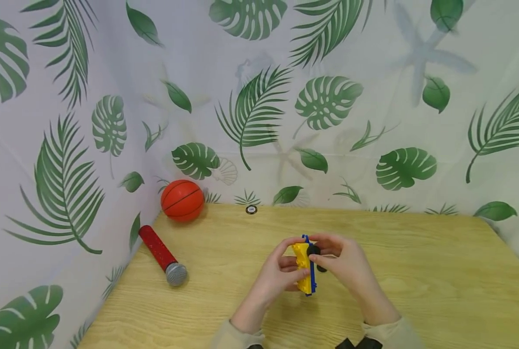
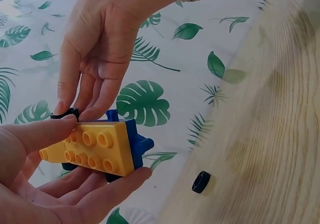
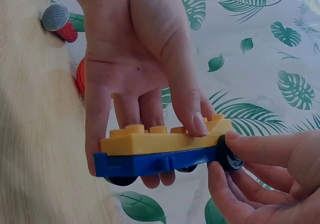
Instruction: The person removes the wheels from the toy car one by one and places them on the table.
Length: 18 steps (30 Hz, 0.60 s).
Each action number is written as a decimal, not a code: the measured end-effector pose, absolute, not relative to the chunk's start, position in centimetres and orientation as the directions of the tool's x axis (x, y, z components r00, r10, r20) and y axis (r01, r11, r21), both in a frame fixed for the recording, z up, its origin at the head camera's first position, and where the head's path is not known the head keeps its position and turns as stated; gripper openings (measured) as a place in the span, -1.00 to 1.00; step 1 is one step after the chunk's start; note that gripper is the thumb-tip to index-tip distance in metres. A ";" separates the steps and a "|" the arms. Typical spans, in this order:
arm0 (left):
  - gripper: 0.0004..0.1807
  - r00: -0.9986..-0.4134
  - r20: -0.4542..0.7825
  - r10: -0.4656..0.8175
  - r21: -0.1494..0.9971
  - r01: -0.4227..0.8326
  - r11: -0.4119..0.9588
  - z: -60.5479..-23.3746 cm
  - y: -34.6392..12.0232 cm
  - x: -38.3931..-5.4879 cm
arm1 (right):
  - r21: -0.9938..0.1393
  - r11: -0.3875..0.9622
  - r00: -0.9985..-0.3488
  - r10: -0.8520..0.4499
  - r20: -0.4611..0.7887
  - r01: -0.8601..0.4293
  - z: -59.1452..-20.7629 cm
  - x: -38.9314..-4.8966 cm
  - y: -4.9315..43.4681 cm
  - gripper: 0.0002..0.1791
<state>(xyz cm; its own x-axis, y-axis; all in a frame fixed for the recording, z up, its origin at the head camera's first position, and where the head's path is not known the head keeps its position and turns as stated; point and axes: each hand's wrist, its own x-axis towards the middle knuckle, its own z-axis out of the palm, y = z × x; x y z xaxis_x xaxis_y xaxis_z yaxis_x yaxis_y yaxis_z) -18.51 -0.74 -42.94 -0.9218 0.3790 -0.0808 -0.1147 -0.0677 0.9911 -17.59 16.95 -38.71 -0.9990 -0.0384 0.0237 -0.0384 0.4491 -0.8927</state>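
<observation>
A toy car with a yellow studded top and a blue base is tilted on its side above the table. My left hand grips it by the yellow part, thumb on one side and fingers around the other. From the right, my right hand pinches a black wheel between thumb and fingers, right at the end of the blue base. Other black wheels show along the underside in the right wrist view. Fingers partly cover the car.
A small black wheel with a pale centre lies at the table's back edge. To the left are an orange-red toy basketball and a red microphone with a silver head. A leaf-patterned cloth hangs behind the wooden table.
</observation>
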 end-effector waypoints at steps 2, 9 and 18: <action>-0.39 -0.925 -0.086 0.369 0.991 -0.119 -0.067 -43.1 -0.8 -18.4 | -0.901 0.432 -0.999 -0.041 0.032 -0.046 -39.0 -17.4 16.9 -0.57; -0.40 -0.925 -0.066 0.375 0.994 -0.096 -0.061 -43.4 -0.9 -18.3 | -0.917 0.399 -1.000 -0.002 0.020 -0.019 -39.5 -17.0 16.6 -0.57; -0.42 -0.917 -0.015 0.398 0.999 -0.027 -0.025 -43.1 -1.0 -18.4 | -0.914 0.399 -0.996 0.060 -0.059 0.078 -38.9 -16.9 16.6 -0.56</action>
